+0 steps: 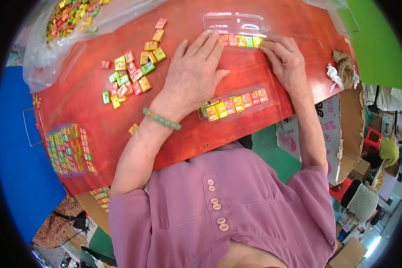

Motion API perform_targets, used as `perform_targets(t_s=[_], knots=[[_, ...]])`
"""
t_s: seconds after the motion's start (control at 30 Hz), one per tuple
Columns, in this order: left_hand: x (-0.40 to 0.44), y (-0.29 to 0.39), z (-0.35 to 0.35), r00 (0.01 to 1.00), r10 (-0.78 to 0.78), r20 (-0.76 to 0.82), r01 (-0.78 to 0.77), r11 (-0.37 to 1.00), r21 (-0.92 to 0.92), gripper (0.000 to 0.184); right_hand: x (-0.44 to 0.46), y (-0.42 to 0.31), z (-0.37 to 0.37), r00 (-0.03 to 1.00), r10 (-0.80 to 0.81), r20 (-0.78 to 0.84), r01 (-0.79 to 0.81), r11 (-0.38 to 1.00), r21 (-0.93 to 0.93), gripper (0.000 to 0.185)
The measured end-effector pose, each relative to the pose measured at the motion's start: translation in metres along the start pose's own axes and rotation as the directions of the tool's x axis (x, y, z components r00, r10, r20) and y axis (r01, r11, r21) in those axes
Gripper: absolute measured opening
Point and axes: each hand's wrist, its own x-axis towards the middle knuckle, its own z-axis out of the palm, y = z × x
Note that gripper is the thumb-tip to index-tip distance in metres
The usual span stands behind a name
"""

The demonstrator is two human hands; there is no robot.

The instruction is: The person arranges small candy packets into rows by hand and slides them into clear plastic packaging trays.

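My left hand [194, 71], with a green bead bracelet at the wrist, lies palm down with its fingers stretched out. Its fingertips cover the left end of a row of small wrapped sweets [241, 41] in a clear plastic tray [234, 18]. At the row's right end, my right hand [286, 58] has its fingers bent and closed against the last yellow piece and the tray edge. Nearer my body, a second clear tray [267, 105] bears another row of red and yellow sweets [239, 103], set slightly askew, with more pieces under its left end.
Loose sweets [136, 73] lie scattered left of my left hand. A plastic bag [42, 67] of sweets occupies the red table's [174, 147] far left. Packed sweets [67, 149] sit at the left edge, crumpled paper [335, 76] at the right. Beyond are boxes [350, 129] and people [364, 201].
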Motion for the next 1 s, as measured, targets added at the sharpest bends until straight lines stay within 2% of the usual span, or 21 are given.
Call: perform_targets(t_s=[0.1,0.2,0.23,0.3,0.33,0.43,0.6,0.67,0.8,0.9,1.0], knots=[[-0.001,0.001,0.003,1.000,-0.002,-0.027,0.002,1.000,0.008,0.060,-0.001,-0.009,0.002,0.999,-0.034,-0.012,0.033,0.998,-0.060,0.017],[-0.001,-0.003,0.003,0.998,0.035,-0.057,-0.036,0.999,-0.017,0.058,-0.007,-0.010,-0.002,0.999,0.025,0.043,-0.024,0.999,-0.026,0.018],[-0.001,-0.003,0.002,0.997,0.036,-0.068,-0.039,0.998,-0.054,0.057,-0.008,-0.009,-0.003,0.997,0.068,0.026,-0.069,0.996,0.056,0.017],[-0.002,-0.004,0.001,0.996,0.035,-0.087,-0.046,0.991,-0.123,0.055,-0.009,-0.008,-0.001,0.987,0.159,0.005,-0.156,0.962,0.224,0.017],[-0.003,-0.003,-0.002,0.996,0.020,-0.086,-0.033,0.989,-0.147,0.053,-0.008,-0.010,0.001,0.964,0.263,0.026,-0.259,0.923,0.283,0.018],[-0.004,0.002,-0.005,0.993,-0.026,-0.111,0.003,0.979,-0.205,0.050,-0.003,-0.013,0.004,0.826,0.550,0.124,-0.545,0.723,0.424,0.022],[0.000,0.004,0.003,0.960,-0.134,-0.246,0.058,0.955,-0.292,0.043,0.008,-0.014,0.003,0.739,0.614,0.276,-0.632,0.493,0.598,0.039],[0.003,0.003,-0.001,0.949,-0.195,-0.248,0.072,0.899,-0.433,0.042,0.007,-0.018,0.000,0.711,0.627,0.318,-0.645,0.400,0.651,0.041],[0.002,0.007,-0.019,0.910,-0.280,-0.305,0.049,0.803,-0.594,0.039,0.002,-0.027,-0.014,0.702,0.639,0.314,-0.628,0.349,0.696,0.039],[-0.016,0.017,-0.042,0.935,-0.207,-0.288,0.042,0.871,-0.489,0.040,-0.009,-0.037,-0.033,0.704,0.615,0.355,-0.639,0.330,0.695,0.039],[-0.044,0.032,-0.057,0.962,-0.169,-0.213,0.050,0.880,-0.472,0.042,-0.024,-0.048,-0.047,0.715,0.576,0.395,-0.643,0.321,0.696,0.037]])
